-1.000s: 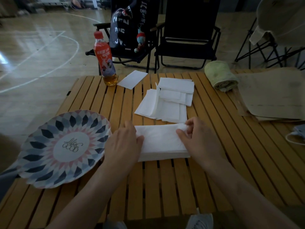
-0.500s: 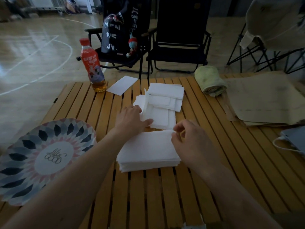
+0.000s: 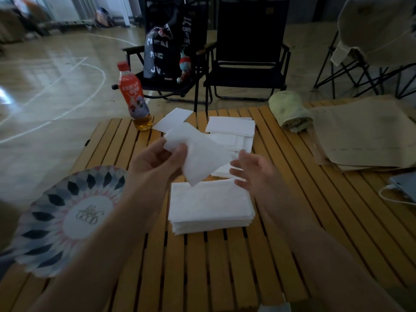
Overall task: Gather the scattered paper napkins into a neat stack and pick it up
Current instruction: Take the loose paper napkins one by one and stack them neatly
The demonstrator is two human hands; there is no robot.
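Note:
A neat stack of white paper napkins (image 3: 211, 208) lies on the slatted wooden table (image 3: 292, 233) in front of me. My left hand (image 3: 155, 163) pinches one napkin (image 3: 202, 158) by its corner and holds it in the air above the stack's far edge. Just right of that napkin, my right hand (image 3: 254, 172) hovers with relaxed fingers, holding nothing. Behind, several loose napkins (image 3: 231, 131) lie overlapped on the table, and a single napkin (image 3: 173, 119) sits near the bottle.
A patterned paper plate (image 3: 65, 217) lies at the table's left edge. A red-labelled drink bottle (image 3: 132, 97) stands at the back left. A rolled green cloth (image 3: 290, 111), brown paper sheets (image 3: 369, 136) and a grey device with a white cable (image 3: 403, 188) occupy the right side. Folding chairs (image 3: 245, 64) stand behind.
My left hand reached to the loose pile, took one napkin and lifted it above the stack. My right hand left the stack's corner and opened beside it.

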